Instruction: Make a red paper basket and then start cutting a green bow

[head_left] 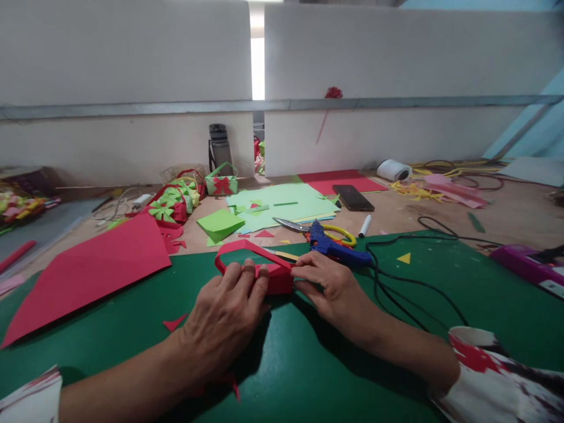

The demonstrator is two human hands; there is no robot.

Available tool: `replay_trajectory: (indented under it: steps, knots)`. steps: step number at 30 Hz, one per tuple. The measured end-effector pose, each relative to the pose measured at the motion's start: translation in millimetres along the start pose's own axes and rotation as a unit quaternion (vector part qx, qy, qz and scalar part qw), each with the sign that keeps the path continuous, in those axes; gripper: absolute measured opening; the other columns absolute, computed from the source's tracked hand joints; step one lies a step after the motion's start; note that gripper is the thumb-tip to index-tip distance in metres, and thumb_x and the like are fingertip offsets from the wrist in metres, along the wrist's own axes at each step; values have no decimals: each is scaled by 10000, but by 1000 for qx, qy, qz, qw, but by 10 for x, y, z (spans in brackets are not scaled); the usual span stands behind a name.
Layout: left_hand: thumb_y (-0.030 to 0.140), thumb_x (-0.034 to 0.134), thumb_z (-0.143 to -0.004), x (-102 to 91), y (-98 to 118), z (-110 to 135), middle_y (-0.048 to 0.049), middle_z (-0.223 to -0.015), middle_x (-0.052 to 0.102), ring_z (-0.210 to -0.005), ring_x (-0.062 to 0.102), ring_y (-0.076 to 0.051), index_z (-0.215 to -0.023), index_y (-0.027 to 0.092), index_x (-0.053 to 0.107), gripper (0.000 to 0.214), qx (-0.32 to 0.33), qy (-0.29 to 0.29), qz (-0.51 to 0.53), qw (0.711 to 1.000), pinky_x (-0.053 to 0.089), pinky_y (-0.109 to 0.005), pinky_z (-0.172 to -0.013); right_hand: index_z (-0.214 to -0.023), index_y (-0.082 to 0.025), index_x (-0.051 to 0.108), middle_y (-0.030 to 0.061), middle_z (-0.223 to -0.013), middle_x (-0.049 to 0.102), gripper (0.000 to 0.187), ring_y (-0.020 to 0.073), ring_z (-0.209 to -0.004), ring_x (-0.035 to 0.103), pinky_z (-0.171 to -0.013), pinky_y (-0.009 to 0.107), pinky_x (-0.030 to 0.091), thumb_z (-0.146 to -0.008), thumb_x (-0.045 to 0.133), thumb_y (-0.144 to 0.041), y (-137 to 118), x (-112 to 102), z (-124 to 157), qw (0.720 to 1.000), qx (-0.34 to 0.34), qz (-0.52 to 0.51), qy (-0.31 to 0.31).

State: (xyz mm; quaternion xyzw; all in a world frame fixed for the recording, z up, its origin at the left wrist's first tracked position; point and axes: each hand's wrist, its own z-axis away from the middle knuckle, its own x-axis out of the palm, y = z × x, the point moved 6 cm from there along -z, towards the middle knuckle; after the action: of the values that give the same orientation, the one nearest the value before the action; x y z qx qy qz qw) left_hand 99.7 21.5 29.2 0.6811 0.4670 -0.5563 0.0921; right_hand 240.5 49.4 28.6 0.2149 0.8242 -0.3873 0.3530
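Note:
A small red paper basket [281, 284] with a strip handle [241, 243] arching over it sits on the green work surface in front of me. My left hand [231, 302] is closed over its near left side, fingers pressed along the top. At the right end, where the handle meets the body, my right hand [330, 288] pinches the paper between thumb and fingers. The fingers hide part of the basket's body. Just beyond my right hand lie a blue glue gun [339, 252] and scissors with yellow handles [346, 235].
A large red paper sheet [97, 264] lies at left. Behind are pale green sheets [282, 200], a phone [353, 198], a white marker [365, 225] and finished paper baskets [221, 184]. A black cable [423, 282] runs across the right, near a purple device [529, 267].

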Motion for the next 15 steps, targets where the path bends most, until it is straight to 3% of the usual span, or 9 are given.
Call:
replay_trajectory:
  steps: [8, 12, 15]
  knots:
    - [216, 519, -860, 0, 21, 21, -132, -972, 635, -781, 555, -264, -1157, 104, 551, 320, 12, 25, -12, 1000, 469, -347, -553, -759, -136, 631, 52, -815, 572, 151, 161, -743, 561, -676, 285, 446, -780, 563, -3, -37, -11, 0, 1000, -11, -27, -2]
    - [137, 532, -833, 16, 25, 41, -136, -974, 623, -869, 549, -300, -1126, 92, 549, 297, 18, 40, -13, 999, 485, -407, -660, -691, -157, 570, 19, -761, 568, 156, 147, -707, 550, -646, 268, 430, -758, 614, -23, -39, -17, -9, 999, 7, -51, -16]
    - [115, 545, -815, 66, 33, 64, -162, -1041, 606, -929, 543, -332, -1107, 89, 548, 293, 26, 38, -3, 999, 481, -453, -740, -738, -170, 525, 7, -764, 573, 193, 154, -726, 548, -675, 284, 431, -726, 636, -13, -23, -110, -13, 998, 45, -37, 19]
